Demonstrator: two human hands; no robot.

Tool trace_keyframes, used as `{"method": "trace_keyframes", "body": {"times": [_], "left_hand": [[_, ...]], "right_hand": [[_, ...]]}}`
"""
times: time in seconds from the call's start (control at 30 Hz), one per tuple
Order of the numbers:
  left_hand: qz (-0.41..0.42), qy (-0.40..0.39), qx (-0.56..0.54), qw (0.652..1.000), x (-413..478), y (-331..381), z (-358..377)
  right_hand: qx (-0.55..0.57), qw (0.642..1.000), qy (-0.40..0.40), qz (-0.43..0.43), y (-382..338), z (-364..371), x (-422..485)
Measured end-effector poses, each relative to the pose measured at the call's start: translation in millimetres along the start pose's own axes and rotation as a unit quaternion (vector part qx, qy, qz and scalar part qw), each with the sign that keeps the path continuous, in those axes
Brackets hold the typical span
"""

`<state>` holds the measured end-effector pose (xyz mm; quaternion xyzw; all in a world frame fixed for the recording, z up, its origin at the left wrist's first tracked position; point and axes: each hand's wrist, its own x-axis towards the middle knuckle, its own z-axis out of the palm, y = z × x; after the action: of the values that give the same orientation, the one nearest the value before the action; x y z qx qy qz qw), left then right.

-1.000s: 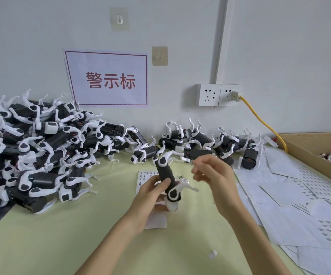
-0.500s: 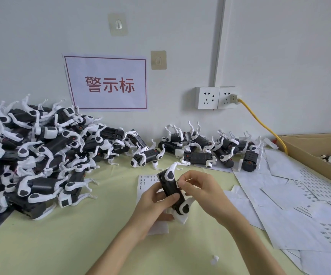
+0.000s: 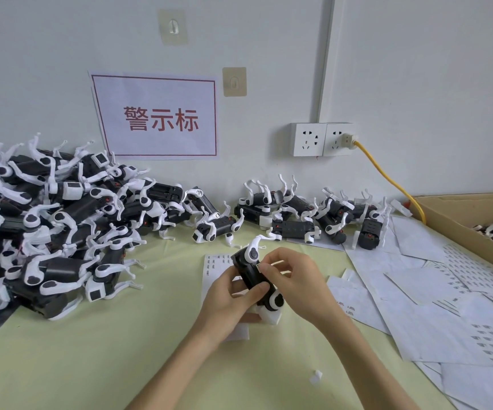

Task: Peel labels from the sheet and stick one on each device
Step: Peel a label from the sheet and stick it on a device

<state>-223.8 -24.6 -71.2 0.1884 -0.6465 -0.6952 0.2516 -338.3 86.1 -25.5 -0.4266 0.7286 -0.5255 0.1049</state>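
Left hand [image 3: 229, 300] is gripping the black-and-white plastic device [image 3: 254, 272], long axis tilting up-left (w/ legs sticking out); right hand [image 3: 295, 279] is pinching the small white label [image 3: 258, 266] against its right side.

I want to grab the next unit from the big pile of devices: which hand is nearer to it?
Left. The left hand is on the side toward the pile of devices; the right hand is on the far side.

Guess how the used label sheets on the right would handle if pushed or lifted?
Probably floppy: the used label sheets are thin paper, lying flat and overlapped on the table. Likely very light, so a push would slide several together. A few corners look lifted near the cardboard box, so they may catch or fold.
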Motion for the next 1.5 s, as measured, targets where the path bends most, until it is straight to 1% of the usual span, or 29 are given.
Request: {"method": "trace_keyframes", "body": {"times": [0.3,0.57,0.73,1.27,1.33,1.43,1.5], "left_hand": [[0.004,0.027,0.047,0.999,0.3,-0.8,1.9],[0.008,0.026,0.040,0.999,1.0,-3.8,3.6],[0.011,0.027,0.027,0.999,1.4,-5.2,3.5],[0.038,0.024,0.063,0.997,-0.3,-6.2,4.4],[0.042,0.020,0.057,0.997,-0.9,-6.5,4.9],[0.044,0.013,0.050,0.998,-2.1,-4.5,6.0],[0.044,0.008,0.056,0.997,-3.2,-3.0,6.2]], "right_hand": [[-0.020,0.999,0.033,0.008,-2.6,6.8,-4.2],[-0.029,0.998,0.054,-0.006,-4.2,9.3,-5.3],[-0.028,0.998,0.057,-0.012,-5.6,9.2,-5.9],[-0.023,0.998,0.059,0.017,-7.5,4.6,-4.5],[-0.010,0.998,0.061,0.028,-7.4,2.3,-3.3],[0.071,0.993,0.077,0.049,-6.2,-3.0,-2.0],[0.105,0.991,0.071,0.054,-5.1,-5.4,-1.3]]}}
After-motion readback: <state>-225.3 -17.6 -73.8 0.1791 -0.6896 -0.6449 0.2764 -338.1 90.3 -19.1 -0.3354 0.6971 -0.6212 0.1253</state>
